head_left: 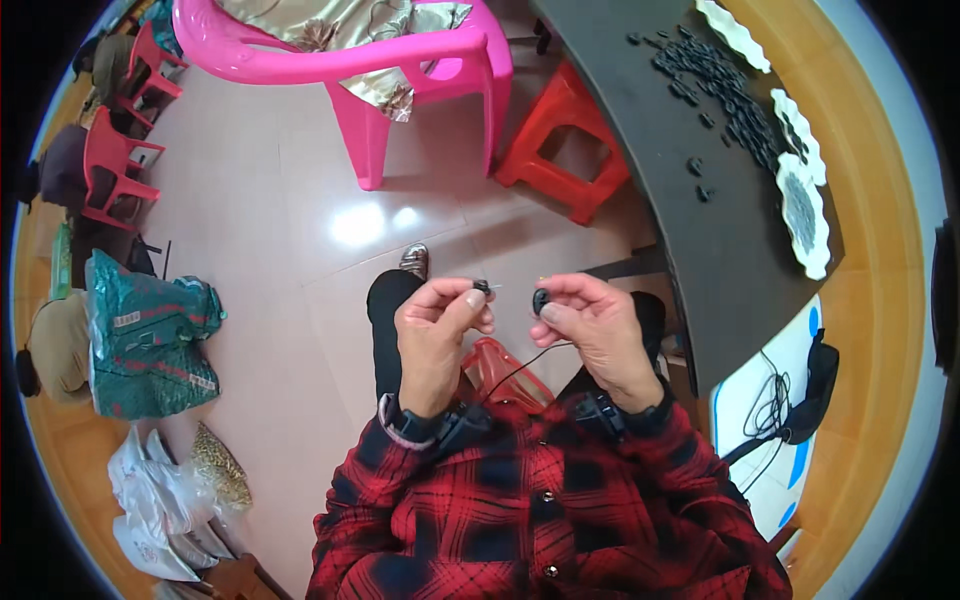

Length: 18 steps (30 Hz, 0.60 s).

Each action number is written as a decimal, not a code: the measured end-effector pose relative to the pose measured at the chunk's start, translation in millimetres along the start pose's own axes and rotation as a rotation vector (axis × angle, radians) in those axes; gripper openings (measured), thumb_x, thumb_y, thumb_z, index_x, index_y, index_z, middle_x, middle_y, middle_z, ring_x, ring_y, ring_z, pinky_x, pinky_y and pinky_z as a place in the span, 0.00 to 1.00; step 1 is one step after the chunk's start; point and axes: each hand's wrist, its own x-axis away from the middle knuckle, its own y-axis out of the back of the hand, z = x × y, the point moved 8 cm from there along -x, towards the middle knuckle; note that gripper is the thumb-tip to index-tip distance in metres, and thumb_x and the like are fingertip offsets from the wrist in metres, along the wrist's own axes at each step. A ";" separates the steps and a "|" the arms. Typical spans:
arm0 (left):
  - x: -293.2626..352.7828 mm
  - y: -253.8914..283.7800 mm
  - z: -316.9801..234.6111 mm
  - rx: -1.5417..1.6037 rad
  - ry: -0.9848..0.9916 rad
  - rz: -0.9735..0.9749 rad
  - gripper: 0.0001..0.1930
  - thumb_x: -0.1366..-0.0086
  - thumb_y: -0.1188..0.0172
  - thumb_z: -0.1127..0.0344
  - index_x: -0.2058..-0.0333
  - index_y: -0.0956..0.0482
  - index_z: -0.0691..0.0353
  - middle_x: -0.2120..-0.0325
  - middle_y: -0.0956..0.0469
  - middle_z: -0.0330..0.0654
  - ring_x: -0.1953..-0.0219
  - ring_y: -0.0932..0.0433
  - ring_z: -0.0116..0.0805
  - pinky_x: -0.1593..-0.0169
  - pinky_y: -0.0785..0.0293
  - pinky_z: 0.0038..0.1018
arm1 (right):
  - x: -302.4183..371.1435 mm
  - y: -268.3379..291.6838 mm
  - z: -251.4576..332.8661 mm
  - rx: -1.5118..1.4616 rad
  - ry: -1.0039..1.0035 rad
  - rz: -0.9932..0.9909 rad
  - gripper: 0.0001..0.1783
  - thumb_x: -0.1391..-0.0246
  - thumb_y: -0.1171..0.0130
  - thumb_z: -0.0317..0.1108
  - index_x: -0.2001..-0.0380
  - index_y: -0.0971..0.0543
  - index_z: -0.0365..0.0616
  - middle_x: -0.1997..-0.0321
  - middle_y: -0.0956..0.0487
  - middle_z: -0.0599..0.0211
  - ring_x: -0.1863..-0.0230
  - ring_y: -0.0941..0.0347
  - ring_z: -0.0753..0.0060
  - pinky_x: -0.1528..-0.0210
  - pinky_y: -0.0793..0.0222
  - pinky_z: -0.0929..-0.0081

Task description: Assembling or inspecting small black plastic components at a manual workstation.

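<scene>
Above my lap, both hands are raised with a small gap between them. My left hand (440, 325) pinches a small black part (481, 287) between thumb and fingers, and a thin metal pin points from it toward the right. In my right hand (598, 318), thumb and fingers close on a rounded black part (540, 301). A tiny yellowish tip shows just above that part. What the parts belong to is too small to make out. Many similar black pieces (715, 85) lie heaped and scattered on the dark table (700, 270) to my right.
White scalloped trays (822, 258) line the table's right side, one holding small grey bits. A red stool (520, 150) and a pink chair (370, 150) with cloth stand ahead. Left are a green bag (150, 335) and white sacks (150, 500). A black cable (770, 400) lies at right.
</scene>
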 end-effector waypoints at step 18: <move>124.0 -188.9 31.1 -0.132 0.219 0.490 0.03 0.42 0.46 0.74 0.70 0.28 0.67 0.76 0.24 0.45 0.79 0.26 0.30 0.74 0.26 0.24 | 174.7 96.9 53.1 -0.403 0.332 -0.122 0.13 0.45 0.47 0.29 0.57 0.29 0.35 0.65 0.24 0.59 0.71 0.25 0.73 0.68 0.26 0.83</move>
